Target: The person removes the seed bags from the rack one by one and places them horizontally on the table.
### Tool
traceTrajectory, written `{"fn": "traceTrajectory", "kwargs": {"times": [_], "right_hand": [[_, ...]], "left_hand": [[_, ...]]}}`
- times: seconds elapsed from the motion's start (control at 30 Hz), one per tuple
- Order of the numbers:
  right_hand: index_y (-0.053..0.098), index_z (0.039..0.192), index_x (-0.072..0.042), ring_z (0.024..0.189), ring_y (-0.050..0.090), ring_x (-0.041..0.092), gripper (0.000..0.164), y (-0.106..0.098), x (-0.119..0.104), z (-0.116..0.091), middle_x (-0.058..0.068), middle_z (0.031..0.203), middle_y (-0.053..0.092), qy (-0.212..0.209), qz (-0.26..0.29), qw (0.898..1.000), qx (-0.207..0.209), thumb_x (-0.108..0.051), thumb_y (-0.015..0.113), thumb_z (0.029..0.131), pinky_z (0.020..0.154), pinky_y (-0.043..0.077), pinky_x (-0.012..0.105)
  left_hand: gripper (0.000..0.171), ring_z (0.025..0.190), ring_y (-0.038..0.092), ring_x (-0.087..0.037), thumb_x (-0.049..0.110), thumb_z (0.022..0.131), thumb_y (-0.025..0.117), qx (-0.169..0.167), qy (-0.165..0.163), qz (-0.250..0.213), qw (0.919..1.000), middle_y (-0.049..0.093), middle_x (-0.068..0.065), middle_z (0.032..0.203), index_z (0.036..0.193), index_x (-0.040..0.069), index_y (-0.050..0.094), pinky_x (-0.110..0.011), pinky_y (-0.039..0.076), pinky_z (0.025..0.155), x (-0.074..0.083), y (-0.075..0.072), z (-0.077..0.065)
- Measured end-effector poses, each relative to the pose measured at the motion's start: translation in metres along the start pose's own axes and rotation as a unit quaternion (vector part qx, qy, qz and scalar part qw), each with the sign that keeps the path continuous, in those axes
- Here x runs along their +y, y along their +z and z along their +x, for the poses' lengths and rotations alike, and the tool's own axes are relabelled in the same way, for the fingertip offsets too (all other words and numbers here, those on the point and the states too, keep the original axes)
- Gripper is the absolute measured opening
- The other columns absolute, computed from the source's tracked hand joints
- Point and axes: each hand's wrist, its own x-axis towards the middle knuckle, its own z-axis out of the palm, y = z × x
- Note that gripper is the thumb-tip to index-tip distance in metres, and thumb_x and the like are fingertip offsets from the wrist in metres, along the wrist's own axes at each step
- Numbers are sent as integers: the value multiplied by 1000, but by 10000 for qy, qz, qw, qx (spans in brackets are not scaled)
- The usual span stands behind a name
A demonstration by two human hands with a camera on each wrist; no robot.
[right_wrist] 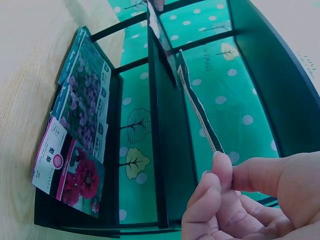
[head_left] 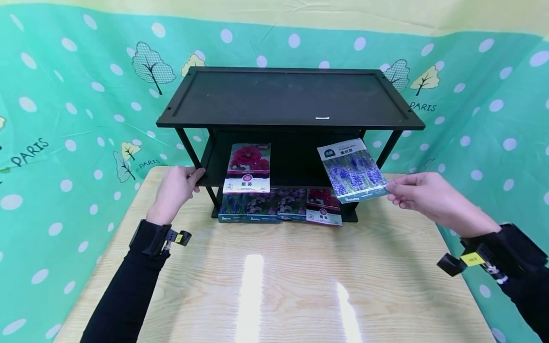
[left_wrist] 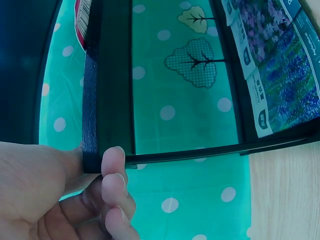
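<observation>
The step in hand appears to be the placing of a lavender packet (head_left: 356,169) on the middle shelf (head_left: 296,162) of a black rack (head_left: 389,147). The packet is held tilted at the right front of that shelf; whether the shelf is touched cannot be told. One lower corner is pinched between thumb and fingers by the right hand (head_left: 422,195). The left front corner of the middle shelf is gripped by the left hand (head_left: 173,193). For the next move, squaring of the packet beside the pink-flower packet (head_left: 247,169) is judged to be required before release.

The pink-flower packet is carried on the middle shelf, at the left. Four packets (head_left: 261,209) are held in a row on the bottom shelf (head_left: 352,215).
</observation>
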Motion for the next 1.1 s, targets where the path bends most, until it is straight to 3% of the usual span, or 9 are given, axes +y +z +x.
{"fn": "traceTrajectory", "kwargs": {"times": [0.4, 0.63, 0.87, 1.1], "right_hand": [[45, 142, 15, 89, 65, 11, 51, 0, 15, -10, 2, 103, 69, 100, -70, 9999, 14, -25, 50, 112, 79, 58, 26], [47, 140, 16, 86, 64, 13, 48, 0, 29, -17, 1, 100, 68, -5, 34, 10000, 10, -22, 50, 111, 77, 58, 27], [52, 135, 15, 83, 66, 13, 43, 5, 44, -21, -3, 96, 72, -22, 459, 9989, -25, -20, 54, 110, 75, 59, 27], [58, 131, 13, 82, 66, 13, 38, 6, 57, -30, 0, 95, 71, 88, 517, 9986, 37, -19, 54, 110, 74, 58, 27]], "left_hand": [[43, 56, 62, -24, 33, 112, 49, -9, 39, 16, 10000, 65, -6, 64, 93, 4, 75, -35, 44, 54, -2, -2, -2], [34, 53, 56, -23, 26, 111, 51, -53, 177, 92, 9998, 66, -7, 67, 109, 4, 77, -32, 38, 47, 0, -2, 1], [35, 52, 56, -22, 27, 111, 51, -50, 156, 131, 9998, 68, -12, 70, 108, 4, 77, -32, 38, 47, 0, -3, 2], [34, 53, 56, -22, 26, 111, 51, -119, 133, 109, 9998, 67, -10, 70, 115, 3, 76, -32, 37, 46, 1, -4, 3]]}}
